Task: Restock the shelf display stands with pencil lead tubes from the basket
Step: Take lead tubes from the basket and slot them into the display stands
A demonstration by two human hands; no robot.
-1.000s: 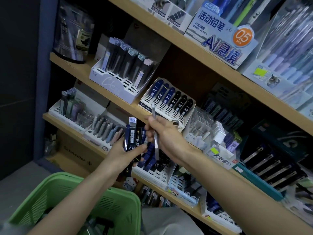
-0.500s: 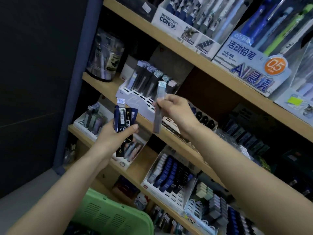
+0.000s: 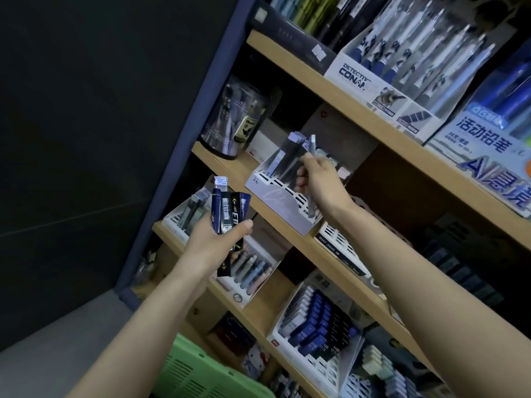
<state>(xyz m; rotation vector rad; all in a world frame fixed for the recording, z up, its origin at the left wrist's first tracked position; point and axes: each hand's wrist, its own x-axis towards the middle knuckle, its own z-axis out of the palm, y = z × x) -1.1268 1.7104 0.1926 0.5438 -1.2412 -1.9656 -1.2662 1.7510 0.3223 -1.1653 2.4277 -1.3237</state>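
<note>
My right hand (image 3: 319,182) pinches one slim grey lead tube (image 3: 311,145) upright, right at the dark tubes standing in the white slotted display stand (image 3: 280,202) on the second shelf. My left hand (image 3: 221,239) grips a bundle of blue and black lead tubes (image 3: 228,211) in front of the shelf below, thumb pressed across them. The green basket (image 3: 201,372) shows only its rim at the bottom, under my left forearm.
More white stands with lead tubes sit on the lower shelves (image 3: 316,334) and at left (image 3: 189,211). A shiny cylindrical tub (image 3: 235,116) stands left of the target stand. Pen display boxes (image 3: 382,79) fill the top shelf. A dark wall lies left.
My right hand has carried the single tube up and left to the white stand on the second shelf. The view has tilted upward; my left hand keeps its bundle.
</note>
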